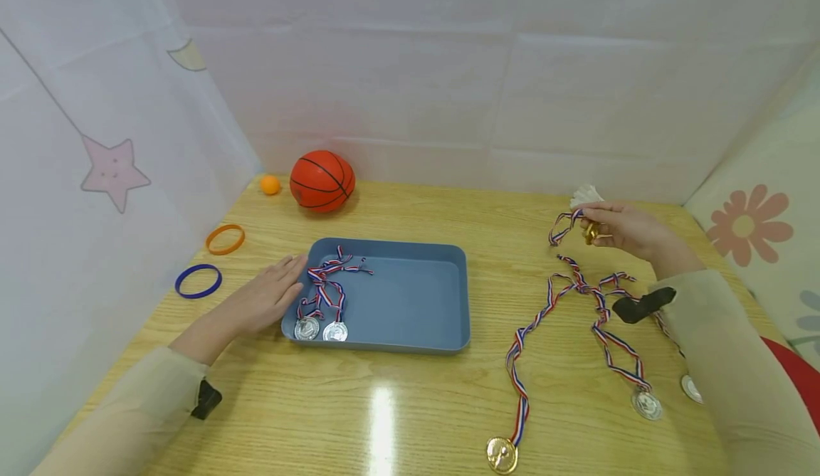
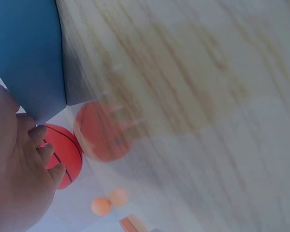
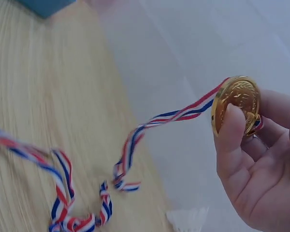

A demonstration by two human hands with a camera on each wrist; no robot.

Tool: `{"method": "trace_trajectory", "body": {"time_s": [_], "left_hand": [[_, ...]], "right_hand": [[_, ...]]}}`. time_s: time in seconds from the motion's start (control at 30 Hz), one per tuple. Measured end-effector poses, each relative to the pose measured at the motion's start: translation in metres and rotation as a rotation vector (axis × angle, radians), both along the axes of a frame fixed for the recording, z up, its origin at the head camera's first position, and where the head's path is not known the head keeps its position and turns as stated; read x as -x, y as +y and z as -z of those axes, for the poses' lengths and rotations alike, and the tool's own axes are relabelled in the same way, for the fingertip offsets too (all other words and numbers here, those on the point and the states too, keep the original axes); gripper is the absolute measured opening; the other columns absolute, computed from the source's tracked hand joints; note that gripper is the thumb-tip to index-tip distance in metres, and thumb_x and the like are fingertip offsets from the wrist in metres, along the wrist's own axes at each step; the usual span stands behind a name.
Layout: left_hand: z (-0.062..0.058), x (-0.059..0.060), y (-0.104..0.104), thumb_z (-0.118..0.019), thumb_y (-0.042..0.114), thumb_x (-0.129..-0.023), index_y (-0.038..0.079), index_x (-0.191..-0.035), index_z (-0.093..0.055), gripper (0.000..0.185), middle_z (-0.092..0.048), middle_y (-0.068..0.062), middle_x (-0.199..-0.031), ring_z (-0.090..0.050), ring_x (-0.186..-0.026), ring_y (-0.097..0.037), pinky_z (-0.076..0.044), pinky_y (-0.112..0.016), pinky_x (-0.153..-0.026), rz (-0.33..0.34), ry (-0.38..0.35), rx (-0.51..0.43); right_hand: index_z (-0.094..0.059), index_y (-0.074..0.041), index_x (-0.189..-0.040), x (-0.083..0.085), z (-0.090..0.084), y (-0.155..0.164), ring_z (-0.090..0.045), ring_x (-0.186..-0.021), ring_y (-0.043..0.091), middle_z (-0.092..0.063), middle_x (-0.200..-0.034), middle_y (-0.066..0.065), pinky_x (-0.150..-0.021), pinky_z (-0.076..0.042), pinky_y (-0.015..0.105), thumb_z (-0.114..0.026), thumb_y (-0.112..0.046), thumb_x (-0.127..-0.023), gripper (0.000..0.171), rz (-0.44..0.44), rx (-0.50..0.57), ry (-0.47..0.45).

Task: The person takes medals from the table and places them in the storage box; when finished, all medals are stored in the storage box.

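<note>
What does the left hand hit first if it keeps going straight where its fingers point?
Most likely the blue tray. The left hand lies flat on the table, fingertips aimed right and slightly away, just short of the tray's left wall. Past that wall lie the ribboned silver medals.

In my right hand [image 3: 261,159] I pinch a gold medal [image 3: 236,104] on a red, white and blue striped ribbon [image 3: 130,150]. My tray [image 1: 410,298] is blue, the basketball [image 1: 322,181] orange with black lines, the table [image 1: 397,405] pale wood-grained.

The light is bright and soft. A white shine sits on the table [image 1: 382,419]. Both wrist pictures look blurry.
</note>
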State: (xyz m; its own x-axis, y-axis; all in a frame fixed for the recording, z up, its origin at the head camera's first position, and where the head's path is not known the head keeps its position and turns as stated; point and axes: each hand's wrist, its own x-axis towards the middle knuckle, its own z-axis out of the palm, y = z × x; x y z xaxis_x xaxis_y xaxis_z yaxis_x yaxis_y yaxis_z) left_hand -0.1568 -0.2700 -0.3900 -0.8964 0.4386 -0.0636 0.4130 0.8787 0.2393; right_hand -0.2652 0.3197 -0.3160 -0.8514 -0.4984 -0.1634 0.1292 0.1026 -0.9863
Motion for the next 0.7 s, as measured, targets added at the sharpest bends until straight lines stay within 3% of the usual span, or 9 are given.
{"method": "trace_trajectory", "body": {"time_s": [0.17,0.3,0.5,0.7], "left_hand": [[-0.001,0.0,0.0,-0.031,0.025,-0.101,-0.003,-0.145,-0.016,0.054,-0.016,-0.02,-0.149,-0.011,-0.135,-0.039,-0.012,-0.053,-0.107,-0.001,-0.006,-0.001],[0.0,0.0,-0.001,-0.031,0.026,-0.101,-0.003,-0.145,-0.016,0.055,-0.016,-0.02,-0.149,-0.01,-0.135,-0.039,-0.012,-0.053,-0.107,-0.003,-0.013,0.0],[0.0,0.0,-0.001,-0.031,0.026,-0.101,-0.003,-0.145,-0.016,0.054,-0.015,-0.02,-0.15,-0.01,-0.135,-0.039,-0.012,-0.053,-0.107,-0.006,-0.016,0.002],[-0.003,0.0,0.0,-0.03,0.027,-0.101,-0.003,-0.145,-0.016,0.055,-0.015,-0.02,-0.149,-0.01,-0.136,-0.038,-0.012,-0.053,-0.107,-0.009,-0.017,0.004]], "right_hand": [[-0.067,-0.011,-0.11,-0.004,-0.01,-0.011,-0.059,-0.075,0.013,-0.063,-0.091,0.001,-0.064,-0.051,0.025,-0.035,-0.015,-0.101,0.033,-0.08,0.141,0.002],[-0.066,-0.011,-0.11,-0.007,-0.016,-0.021,-0.059,-0.076,0.012,-0.065,-0.094,0.0,-0.063,-0.05,0.024,-0.035,-0.011,-0.101,0.032,-0.093,0.189,0.002],[-0.06,-0.014,-0.115,-0.01,-0.025,-0.041,-0.059,-0.089,0.014,-0.063,-0.102,0.001,-0.074,-0.049,0.027,-0.047,-0.01,-0.097,0.022,-0.028,0.097,0.003],[-0.047,-0.008,-0.127,-0.014,-0.033,-0.062,-0.056,-0.098,0.014,-0.063,-0.102,0.0,-0.079,-0.042,0.027,-0.049,-0.013,-0.096,0.031,-0.042,-0.061,0.113]]}}
